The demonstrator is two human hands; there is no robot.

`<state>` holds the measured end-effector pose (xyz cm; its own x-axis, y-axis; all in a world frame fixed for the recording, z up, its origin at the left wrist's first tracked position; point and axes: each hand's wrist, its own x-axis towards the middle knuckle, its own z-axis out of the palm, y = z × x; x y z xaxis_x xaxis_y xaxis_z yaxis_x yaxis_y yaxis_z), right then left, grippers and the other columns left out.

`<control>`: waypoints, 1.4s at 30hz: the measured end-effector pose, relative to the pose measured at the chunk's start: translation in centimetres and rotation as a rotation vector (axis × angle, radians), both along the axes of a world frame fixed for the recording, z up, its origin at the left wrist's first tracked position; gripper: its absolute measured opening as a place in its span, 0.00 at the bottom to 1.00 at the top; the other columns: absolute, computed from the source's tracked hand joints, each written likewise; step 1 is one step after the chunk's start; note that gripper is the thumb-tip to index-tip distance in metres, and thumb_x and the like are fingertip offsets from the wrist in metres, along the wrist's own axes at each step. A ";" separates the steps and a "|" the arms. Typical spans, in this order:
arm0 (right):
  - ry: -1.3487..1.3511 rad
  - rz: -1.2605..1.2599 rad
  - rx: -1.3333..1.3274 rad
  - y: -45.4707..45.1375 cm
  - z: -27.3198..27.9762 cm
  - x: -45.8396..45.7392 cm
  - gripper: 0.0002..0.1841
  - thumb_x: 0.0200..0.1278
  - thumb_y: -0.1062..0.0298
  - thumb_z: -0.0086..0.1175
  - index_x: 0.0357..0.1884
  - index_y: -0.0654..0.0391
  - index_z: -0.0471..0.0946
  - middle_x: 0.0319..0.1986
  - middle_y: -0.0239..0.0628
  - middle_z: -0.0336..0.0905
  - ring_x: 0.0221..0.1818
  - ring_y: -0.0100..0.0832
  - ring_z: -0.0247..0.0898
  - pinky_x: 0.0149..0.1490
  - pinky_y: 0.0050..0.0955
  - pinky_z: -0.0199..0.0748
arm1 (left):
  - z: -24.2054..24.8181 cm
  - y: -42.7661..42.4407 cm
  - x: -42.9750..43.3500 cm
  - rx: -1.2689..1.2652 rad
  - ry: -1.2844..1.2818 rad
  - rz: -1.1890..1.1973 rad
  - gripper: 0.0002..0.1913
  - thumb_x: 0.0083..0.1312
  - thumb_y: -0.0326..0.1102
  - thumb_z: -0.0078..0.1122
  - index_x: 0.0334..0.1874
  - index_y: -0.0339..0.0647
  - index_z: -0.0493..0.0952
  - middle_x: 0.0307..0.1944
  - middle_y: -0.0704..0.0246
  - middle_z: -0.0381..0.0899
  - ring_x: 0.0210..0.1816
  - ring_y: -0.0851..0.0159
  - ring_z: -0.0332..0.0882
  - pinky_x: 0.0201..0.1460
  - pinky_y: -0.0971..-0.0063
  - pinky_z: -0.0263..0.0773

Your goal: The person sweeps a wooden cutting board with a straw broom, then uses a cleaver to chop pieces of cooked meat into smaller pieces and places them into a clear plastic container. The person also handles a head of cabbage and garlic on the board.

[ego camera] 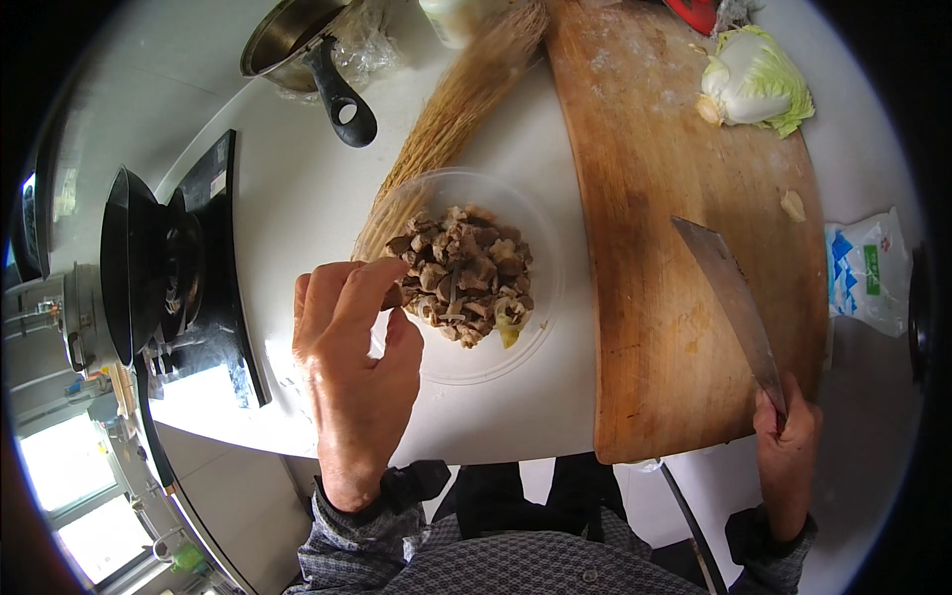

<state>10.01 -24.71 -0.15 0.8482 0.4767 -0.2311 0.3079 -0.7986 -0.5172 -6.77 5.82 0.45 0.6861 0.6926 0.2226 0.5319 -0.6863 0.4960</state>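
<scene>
A clear plastic bowl [549, 305] stands on the white countertop, holding chunks of brown cooked meat [468, 260] with pale and yellowish bits among them. At its left rim, my left hand [353, 342] pinches a dark meat piece [391, 297] between thumb and fingers. My right hand [794, 428] grips the handle of a kitchen knife [732, 297] with a broad metal blade. The blade is over the right part of a wooden cutting board [639, 349], pointing away from me. Whether it touches the wood, I cannot tell.
A straw whisk broom [454, 111] extends behind the bowl. Back left stands a saucepan [286, 44], its black handle [342, 104] jutting forward. A black wok [130, 268] sits by a cooktop [230, 297] at left. Cabbage [755, 82] lies back right; a printed plastic bag [870, 271] lies beyond the board.
</scene>
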 end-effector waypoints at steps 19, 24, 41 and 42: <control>-0.001 0.054 -0.031 -1.1 0.0 0.4 0.06 0.57 0.77 0.52 0.37 0.61 0.75 0.25 0.51 0.76 0.28 0.52 0.72 0.35 0.43 0.71 | -5.2 -10.9 8.6 -0.046 -0.292 -0.591 0.13 0.48 0.14 0.62 0.37 0.31 0.80 0.37 0.59 0.74 0.37 0.58 0.74 0.35 0.71 0.73; -0.028 0.075 0.005 -1.3 -0.3 0.5 0.08 0.52 0.77 0.54 0.36 0.59 0.74 0.24 0.50 0.76 0.30 0.54 0.76 0.36 0.47 0.72 | -6.7 -11.1 8.6 0.080 -0.278 -0.667 0.09 0.50 0.15 0.60 0.33 0.32 0.80 0.40 0.58 0.77 0.39 0.56 0.76 0.38 0.69 0.76; -0.010 0.097 -0.011 -1.4 -0.1 0.8 0.08 0.52 0.77 0.55 0.37 0.61 0.74 0.27 0.50 0.77 0.30 0.52 0.77 0.35 0.44 0.74 | -8.4 -11.3 8.2 0.140 -0.428 -0.576 0.18 0.39 0.18 0.61 0.38 0.29 0.79 0.39 0.56 0.79 0.37 0.54 0.79 0.35 0.69 0.78; -0.016 0.100 -0.008 -1.4 -0.1 0.8 0.09 0.52 0.77 0.56 0.37 0.61 0.74 0.27 0.49 0.77 0.30 0.52 0.77 0.35 0.44 0.74 | -8.4 -11.4 8.4 0.145 -0.427 -0.581 0.19 0.38 0.18 0.60 0.38 0.29 0.79 0.39 0.56 0.78 0.37 0.54 0.79 0.35 0.69 0.78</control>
<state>10.78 -26.09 -0.30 0.8000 0.5572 -0.2223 0.3943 -0.7676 -0.5053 1.61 -5.59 -7.96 0.7667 0.1865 0.6144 -0.1573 -0.8732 0.4614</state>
